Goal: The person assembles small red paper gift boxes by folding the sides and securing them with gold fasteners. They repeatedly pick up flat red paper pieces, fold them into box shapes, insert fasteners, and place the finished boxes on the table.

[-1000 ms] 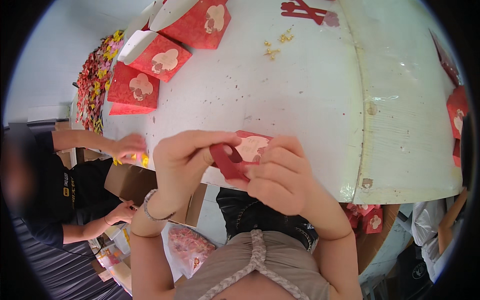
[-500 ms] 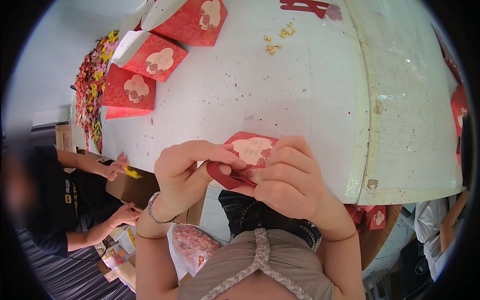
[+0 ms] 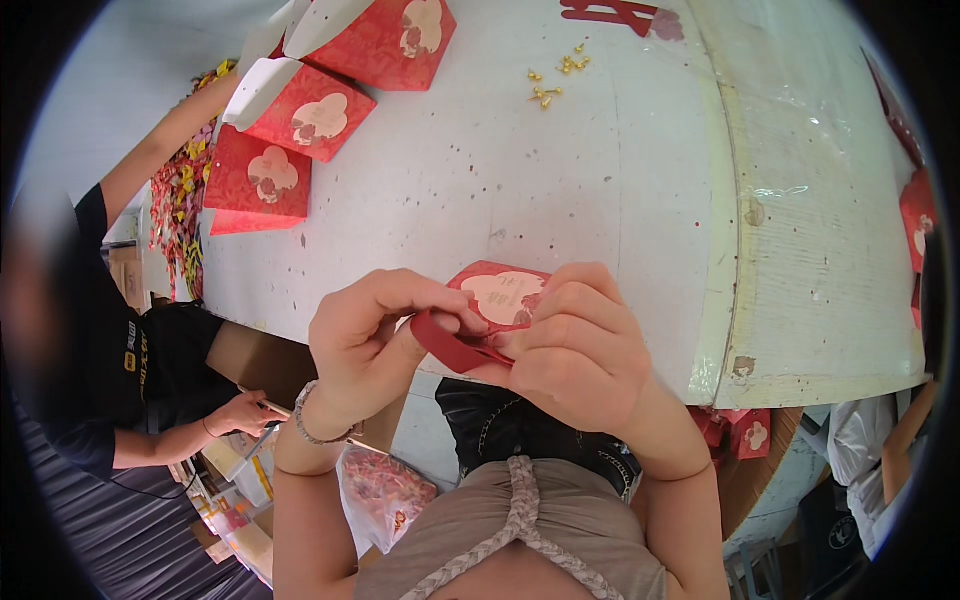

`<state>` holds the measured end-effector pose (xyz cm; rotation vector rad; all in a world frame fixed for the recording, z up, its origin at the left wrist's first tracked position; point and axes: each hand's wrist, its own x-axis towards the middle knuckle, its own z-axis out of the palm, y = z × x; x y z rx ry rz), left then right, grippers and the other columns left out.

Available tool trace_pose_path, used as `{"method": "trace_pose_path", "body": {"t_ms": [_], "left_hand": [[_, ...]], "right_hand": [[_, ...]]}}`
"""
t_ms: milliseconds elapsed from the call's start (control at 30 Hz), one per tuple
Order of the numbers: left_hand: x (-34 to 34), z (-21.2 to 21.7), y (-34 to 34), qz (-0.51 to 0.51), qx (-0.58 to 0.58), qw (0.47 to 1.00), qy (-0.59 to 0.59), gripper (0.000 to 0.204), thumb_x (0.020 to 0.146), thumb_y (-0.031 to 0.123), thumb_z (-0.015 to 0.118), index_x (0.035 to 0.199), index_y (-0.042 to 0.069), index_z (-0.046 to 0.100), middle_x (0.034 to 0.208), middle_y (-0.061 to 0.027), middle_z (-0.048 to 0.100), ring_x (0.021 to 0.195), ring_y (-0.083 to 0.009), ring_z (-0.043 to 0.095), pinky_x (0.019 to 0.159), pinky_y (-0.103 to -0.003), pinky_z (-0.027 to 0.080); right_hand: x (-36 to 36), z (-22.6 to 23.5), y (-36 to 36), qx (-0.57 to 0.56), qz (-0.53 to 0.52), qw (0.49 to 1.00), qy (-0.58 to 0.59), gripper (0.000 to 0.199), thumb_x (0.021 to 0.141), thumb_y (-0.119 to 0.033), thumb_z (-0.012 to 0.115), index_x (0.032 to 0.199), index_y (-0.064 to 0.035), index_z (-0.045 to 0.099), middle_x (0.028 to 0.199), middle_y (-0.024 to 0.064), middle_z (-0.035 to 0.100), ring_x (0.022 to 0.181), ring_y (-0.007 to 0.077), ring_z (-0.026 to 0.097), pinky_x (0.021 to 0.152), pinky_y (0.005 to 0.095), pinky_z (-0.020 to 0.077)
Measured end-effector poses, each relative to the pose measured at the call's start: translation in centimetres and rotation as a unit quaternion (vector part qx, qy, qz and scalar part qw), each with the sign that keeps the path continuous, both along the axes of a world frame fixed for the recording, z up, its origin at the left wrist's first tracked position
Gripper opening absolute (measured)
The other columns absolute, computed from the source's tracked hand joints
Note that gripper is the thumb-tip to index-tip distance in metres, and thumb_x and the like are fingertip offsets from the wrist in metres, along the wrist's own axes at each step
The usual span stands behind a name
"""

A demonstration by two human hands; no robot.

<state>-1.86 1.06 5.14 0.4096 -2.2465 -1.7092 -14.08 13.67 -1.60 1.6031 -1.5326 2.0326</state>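
Note:
A looped dark red strap (image 3: 448, 343) is pinched between the thumb and fingers of my left hand (image 3: 365, 335). Its other end runs to the curled fingers of my right hand (image 3: 585, 350), closed at the side of a small red carton (image 3: 500, 297) with a pale flower-shaped label. The carton is at the table's near edge, partly covered by both hands. What lies inside the right fingers is hidden; the strap's end goes in among them. Farther off on the table are several small gold metal fasteners (image 3: 560, 75) and some loose red strips (image 3: 615, 14).
Red cartons (image 3: 318, 118) with open white flaps stand at the far left of the white table (image 3: 520, 180). Beyond them lies a heap of red and yellow wrapped pieces (image 3: 180, 180). A person in dark clothes (image 3: 115, 360) is at the left. A clear bag (image 3: 385, 490) sits below.
The strap's loop looks wider and turned more toward me; my hands have barely moved. The person at the left has stretched one arm toward the heap and holds something in the other hand.

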Motion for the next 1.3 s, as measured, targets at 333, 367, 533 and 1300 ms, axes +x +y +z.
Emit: {"method": "trace_pose_path", "body": {"t_ms": [333,367,533,1300], "left_hand": [[0.4,0.7,-1.2,-0.103,-0.091,0.99,-0.02,0.036,0.06,-0.003,0.072,0.096,0.002,0.067,0.095,-0.0099,0.062,0.086,-0.0215,0.061,0.071,-0.029,0.052],[0.3,0.9,-1.2,-0.089,-0.093,0.99,-0.058,0.038,0.06,-0.002,0.073,0.097,0.003,0.067,0.095,-0.0099,0.061,0.087,-0.0211,0.06,0.071,-0.029,0.052],[0.3,0.2,-2.0,-0.153,-0.14,0.978,-0.013,0.043,0.059,0.001,0.075,0.101,0.004,0.067,0.098,-0.0104,0.06,0.087,-0.0207,0.059,0.07,-0.029,0.051],[1.0,-1.9,2.7,0.082,-0.273,0.958,0.021,0.016,0.074,-0.004,0.065,0.087,-0.002,0.056,0.088,-0.0106,0.059,0.069,-0.0244,0.061,0.058,-0.03,0.05]], "right_hand": [[-0.4,-0.2,0.3,0.027,0.04,0.999,-0.009,0.025,0.056,-0.017,0.073,0.074,-0.0052,0.06,0.074,0.0007,0.054,0.065,0.0166,0.049,0.058,0.0293,0.0381],[-0.3,-0.4,0.2,0.01,0.037,0.999,-0.002,0.025,0.055,-0.017,0.072,0.074,-0.0051,0.06,0.074,0.0004,0.054,0.065,0.0166,0.049,0.057,0.029,0.038],[-0.1,-0.5,-0.2,-0.005,0.029,1.0,0.011,0.023,0.054,-0.013,0.072,0.072,-0.0045,0.061,0.074,0.0003,0.053,0.065,0.0163,0.048,0.055,0.028,0.0377],[2.4,1.8,1.5,0.174,0.02,0.962,-0.208,0.019,0.069,0.007,0.069,0.072,-0.0057,0.055,0.074,0.002,0.058,0.077,0.0151,0.054,0.066,0.0263,0.0477]]}}
